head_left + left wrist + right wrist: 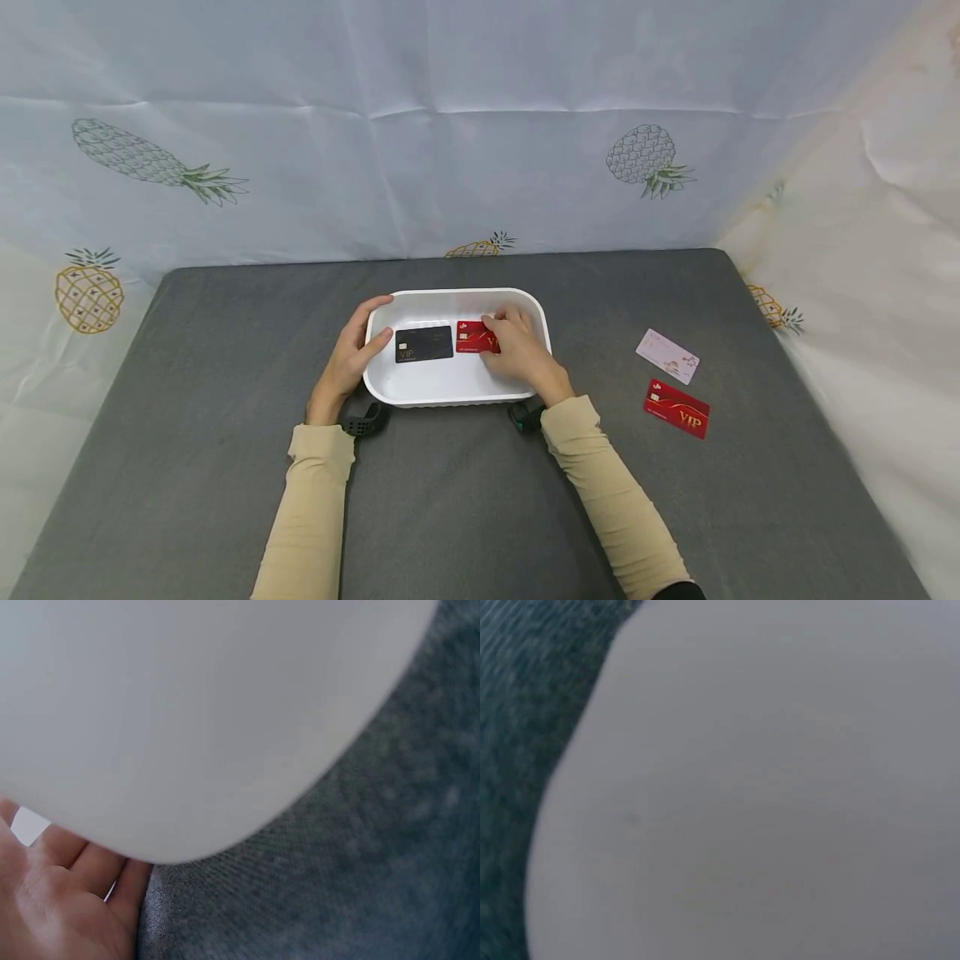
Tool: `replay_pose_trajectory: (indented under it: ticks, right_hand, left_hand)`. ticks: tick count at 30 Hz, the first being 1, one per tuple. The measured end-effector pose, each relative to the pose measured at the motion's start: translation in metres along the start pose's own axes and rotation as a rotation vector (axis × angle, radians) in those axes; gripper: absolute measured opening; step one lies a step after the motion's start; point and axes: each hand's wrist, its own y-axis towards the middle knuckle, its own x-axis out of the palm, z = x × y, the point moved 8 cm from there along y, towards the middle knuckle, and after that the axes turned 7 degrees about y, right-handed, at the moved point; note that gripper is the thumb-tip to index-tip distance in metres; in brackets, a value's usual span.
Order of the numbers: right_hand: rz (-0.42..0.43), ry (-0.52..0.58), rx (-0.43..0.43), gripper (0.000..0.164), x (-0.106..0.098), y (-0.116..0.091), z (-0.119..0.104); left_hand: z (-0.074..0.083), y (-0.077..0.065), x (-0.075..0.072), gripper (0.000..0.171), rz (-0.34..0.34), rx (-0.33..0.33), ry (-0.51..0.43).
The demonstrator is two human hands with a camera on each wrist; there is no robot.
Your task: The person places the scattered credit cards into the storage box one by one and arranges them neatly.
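A white plastic tray (450, 388) stands on the grey table in the head view. My left hand (349, 357) grips its left end, thumb over the rim and fingers along the outside. The left wrist view shows those fingers (97, 868) behind the tray's wall. Inside the tray, a black VIP card (423, 344) lies to the left of a red VIP card (471, 337). My right hand (522, 357) reaches over the tray's right side and pinches the red card, its thumb and fingers covering the card's right part. The right wrist view has only tray wall and cloth.
To the right of the tray, a pale pink card (666, 356) with a floral print lies on the grey table (450, 517). Another red VIP card (677, 409) is just in front of it. A pineapple-print curtain (420, 183) hangs behind the table.
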Motion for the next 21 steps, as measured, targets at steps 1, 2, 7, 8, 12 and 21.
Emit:
replay_pose_trajectory:
  ticks: [1, 2, 7, 8, 12, 21]
  right_hand:
    - [0.002, -0.003, -0.006, 0.06, -0.0002, 0.0001, -0.0004]
    - [0.004, -0.003, -0.009, 0.06, -0.0002, 0.0001, -0.0008]
    - [0.01, -0.008, -0.021, 0.058, -0.0003, 0.0002, -0.0014]
    - [0.011, -0.008, -0.021, 0.058, -0.0003, 0.0001, -0.0015]
    - [0.01, 0.0, -0.014, 0.056, 0.0001, -0.0002, -0.001]
    - [0.022, -0.007, -0.017, 0.055, -0.0006, -0.0004, -0.0015]
  left_hand:
    - [-0.0001, 0.0002, 0.0002, 0.053, 0.0, 0.0, 0.0]
    - [0.0, 0.0003, 0.0002, 0.053, 0.0, 0.0, 0.002]
    - [0.0, 0.0003, -0.0003, 0.053, 0.004, -0.004, 0.019]
    - [-0.0001, 0.0002, -0.0005, 0.053, 0.004, -0.006, 0.022]
    - [-0.0004, -0.0002, -0.0005, 0.053, -0.001, -0.016, 0.023]
    - [-0.0003, -0.0001, -0.001, 0.054, 0.004, -0.013, 0.04]
